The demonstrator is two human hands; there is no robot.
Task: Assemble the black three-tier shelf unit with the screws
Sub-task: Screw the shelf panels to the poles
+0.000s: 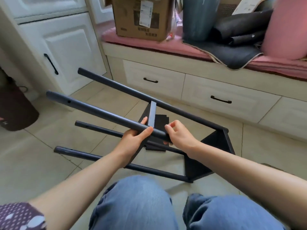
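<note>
Head view: left hand (pixel 136 138) around pole (pixel 99 112)

Beside the black shelf unit (pixel 196 141) lie beige floor tiles (pixel 41 160), with a pink cushion (pixel 166 47), brown cardboard box (pixel 141 17) and white cabinet (pixel 66 47) behind it.

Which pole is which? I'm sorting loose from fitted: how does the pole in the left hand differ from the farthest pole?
The left hand grips the held pole near its lower end; nothing touches the farthest pole. The held pole shows a screw hole near its free end; none is visible on the farthest pole. Both are black, round and slant up-left.
</note>
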